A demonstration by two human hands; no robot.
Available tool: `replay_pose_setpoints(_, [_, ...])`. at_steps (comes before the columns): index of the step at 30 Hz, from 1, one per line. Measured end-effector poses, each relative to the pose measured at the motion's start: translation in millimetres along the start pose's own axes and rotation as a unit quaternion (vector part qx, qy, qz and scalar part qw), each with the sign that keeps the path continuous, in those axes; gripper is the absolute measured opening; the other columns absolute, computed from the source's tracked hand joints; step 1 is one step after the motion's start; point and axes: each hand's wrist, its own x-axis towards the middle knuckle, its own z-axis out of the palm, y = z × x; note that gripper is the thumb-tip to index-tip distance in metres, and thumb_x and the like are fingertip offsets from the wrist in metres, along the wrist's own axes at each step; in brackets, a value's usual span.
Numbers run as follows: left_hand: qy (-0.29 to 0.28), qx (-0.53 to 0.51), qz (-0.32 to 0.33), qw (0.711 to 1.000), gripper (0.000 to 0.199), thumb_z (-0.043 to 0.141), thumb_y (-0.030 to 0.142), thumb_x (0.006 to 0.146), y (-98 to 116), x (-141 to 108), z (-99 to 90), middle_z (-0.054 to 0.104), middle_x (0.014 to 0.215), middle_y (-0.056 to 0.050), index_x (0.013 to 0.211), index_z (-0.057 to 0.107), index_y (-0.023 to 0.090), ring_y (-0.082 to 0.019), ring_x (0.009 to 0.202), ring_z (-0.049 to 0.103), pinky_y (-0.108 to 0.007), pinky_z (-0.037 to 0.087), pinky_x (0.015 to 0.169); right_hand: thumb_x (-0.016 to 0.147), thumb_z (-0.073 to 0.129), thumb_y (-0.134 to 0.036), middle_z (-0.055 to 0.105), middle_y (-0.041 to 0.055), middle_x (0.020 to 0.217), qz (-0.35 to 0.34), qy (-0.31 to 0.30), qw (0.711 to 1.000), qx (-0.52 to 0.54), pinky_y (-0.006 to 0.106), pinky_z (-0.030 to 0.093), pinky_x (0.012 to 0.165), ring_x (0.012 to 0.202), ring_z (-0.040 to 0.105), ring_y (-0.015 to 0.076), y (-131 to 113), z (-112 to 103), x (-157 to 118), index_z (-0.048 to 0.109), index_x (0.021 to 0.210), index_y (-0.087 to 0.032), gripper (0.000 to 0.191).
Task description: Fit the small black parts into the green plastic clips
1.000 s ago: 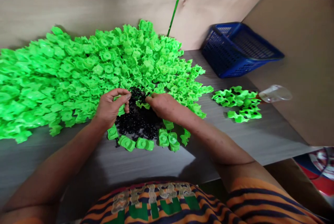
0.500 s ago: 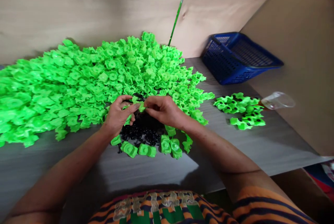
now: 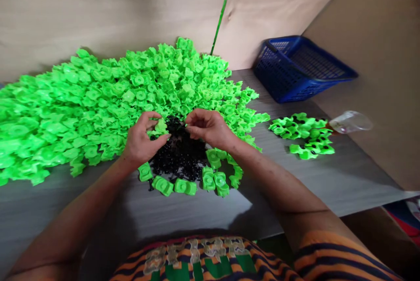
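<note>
My left hand (image 3: 141,137) is closed around a green toy car body (image 3: 160,127), holding it between thumb and fingers. A short gap to the right, my right hand (image 3: 210,128) has thumb and forefinger pinched together; anything between the tips is too small to make out. Under and between both hands lies a pile of small black wheel parts (image 3: 179,158). Several loose green car bodies (image 3: 185,187) lie along the near side of that pile. Behind the hands spreads a large heap of green car bodies (image 3: 108,97).
At the right, green car bodies with black wheels (image 3: 300,128) lie grouped on the grey table (image 3: 341,176). Beside them a clear plastic cup (image 3: 352,122) lies on its side. A blue basket (image 3: 288,75) stands at the back right against the wooden wall (image 3: 278,5).
My hands have moved apart. The right fingers have come off the green car body and now hover over the black parts; the left hand has shifted left with the body still held.
</note>
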Motion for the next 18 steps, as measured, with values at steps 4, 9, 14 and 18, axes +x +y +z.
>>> replay_pose_setpoints(4, [-0.072,-0.106,-0.081,0.988,0.056,0.085,0.034,0.055,3.8,0.8,1.3,0.073,0.075,0.001,0.104,0.064,0.018,-0.013,0.049,0.062,-0.022,0.047,0.044,0.076,0.076,-0.023,0.063,-0.0044,0.069,-0.018,0.006,0.998,0.058,0.022,0.053,0.064,0.063,0.061,0.0082,-6.8,-4.0,0.2,0.063,0.082,-0.018,0.015])
replay_pose_setpoints(9, [-0.071,-0.186,-0.104,0.974,0.062,0.091,0.030,0.055,7.0,-1.4,3.2,0.069,0.071,0.000,0.112,0.072,0.015,-0.015,0.049,0.064,-0.020,0.042,0.035,0.073,0.076,-0.022,0.064,-0.0040,0.072,-0.028,0.014,0.995,0.092,0.024,0.056,0.068,0.066,0.062,0.0080,-8.5,2.2,-1.6,0.065,0.079,-0.018,0.013])
replay_pose_setpoints(14, [-0.097,-0.219,-0.122,0.963,0.062,0.089,0.031,0.060,7.4,-9.2,11.8,0.071,0.075,-0.001,0.119,0.076,0.015,-0.015,0.048,0.065,-0.020,0.042,0.033,0.078,0.074,-0.023,0.064,-0.0028,0.076,-0.058,0.025,0.995,0.077,0.025,0.055,0.068,0.067,0.062,0.0091,-3.1,7.8,-1.7,0.065,0.083,-0.019,0.011])
replay_pose_setpoints(18, [-0.085,-0.204,-0.142,0.965,0.064,0.089,0.031,0.058,6.2,-13.6,20.1,0.072,0.082,-0.001,0.118,0.076,0.014,-0.014,0.046,0.064,-0.020,0.043,0.033,0.087,0.065,-0.020,0.064,0.0004,0.083,-0.160,0.064,0.983,-0.064,0.026,0.053,0.069,0.073,0.061,0.0110,1.3,14.0,-5.5,0.064,0.085,-0.020,0.003])
